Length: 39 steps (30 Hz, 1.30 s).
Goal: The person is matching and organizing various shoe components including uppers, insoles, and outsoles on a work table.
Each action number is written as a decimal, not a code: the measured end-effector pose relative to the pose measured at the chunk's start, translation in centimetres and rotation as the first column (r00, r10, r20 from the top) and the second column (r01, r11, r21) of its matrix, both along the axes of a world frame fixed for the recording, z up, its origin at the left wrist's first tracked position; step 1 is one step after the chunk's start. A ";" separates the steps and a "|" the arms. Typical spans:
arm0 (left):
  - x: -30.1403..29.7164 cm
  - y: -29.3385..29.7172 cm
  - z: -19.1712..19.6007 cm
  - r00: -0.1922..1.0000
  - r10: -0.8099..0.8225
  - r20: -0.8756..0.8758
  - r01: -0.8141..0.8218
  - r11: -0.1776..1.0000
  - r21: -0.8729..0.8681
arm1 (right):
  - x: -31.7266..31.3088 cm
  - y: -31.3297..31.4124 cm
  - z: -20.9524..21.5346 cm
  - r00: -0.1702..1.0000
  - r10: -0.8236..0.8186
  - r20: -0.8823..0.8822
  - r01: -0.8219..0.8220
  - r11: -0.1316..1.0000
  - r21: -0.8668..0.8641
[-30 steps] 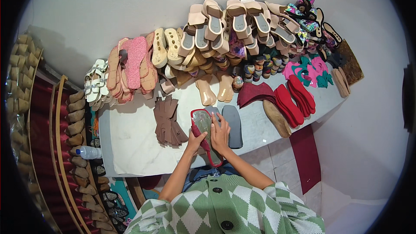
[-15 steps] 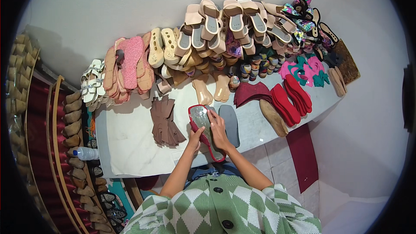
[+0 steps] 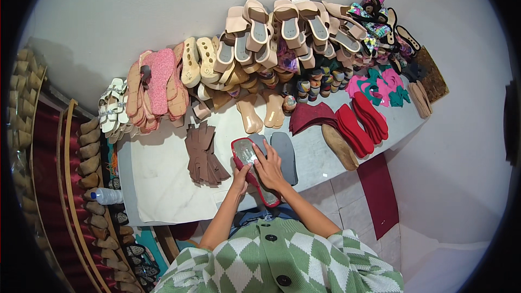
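Note:
A red-edged shoe piece [image 3: 242, 150] with a grey bottom is held over the table's near edge, bottom side up and slanting. My left hand [image 3: 239, 179] is closed around its left side, thumb toward the grey face. Across its right side lies my right hand [image 3: 271, 171], the fingers stretched out over the bottom. Just beyond, a grey sole [image 3: 284, 153] lies flat, and a second grey sole [image 3: 258, 140] is partly hidden by my right fingers. A fanned stack of brown strips [image 3: 203, 154] rests to the left of my hands.
Beige heeled sandals [image 3: 259, 31] are piled along the wall. Pink insoles [image 3: 160, 81] and white sandals [image 3: 113, 106] stand at the left. Clear foot-shaped forms [image 3: 249, 115], maroon pieces [image 3: 315, 118], a wooden last [image 3: 340, 146] and red soles [image 3: 354, 130] lie to the right. A bottle [image 3: 108, 196] is beside the table.
The shoe piece has shifted slightly left and down in the picture, with both hands. My right fingers have spread and moved lower on its bottom.

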<state>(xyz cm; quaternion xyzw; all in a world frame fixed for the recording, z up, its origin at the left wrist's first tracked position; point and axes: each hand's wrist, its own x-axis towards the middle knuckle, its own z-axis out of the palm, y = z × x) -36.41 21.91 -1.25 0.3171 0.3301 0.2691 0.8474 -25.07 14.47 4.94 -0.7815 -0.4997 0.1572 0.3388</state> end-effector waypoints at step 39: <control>0.2 -0.8 -3.4 0.999 0.026 0.035 -0.028 0.999 0.042 | 1.6 -3.6 1.0 0.949 -0.016 -0.316 0.027 0.999 0.030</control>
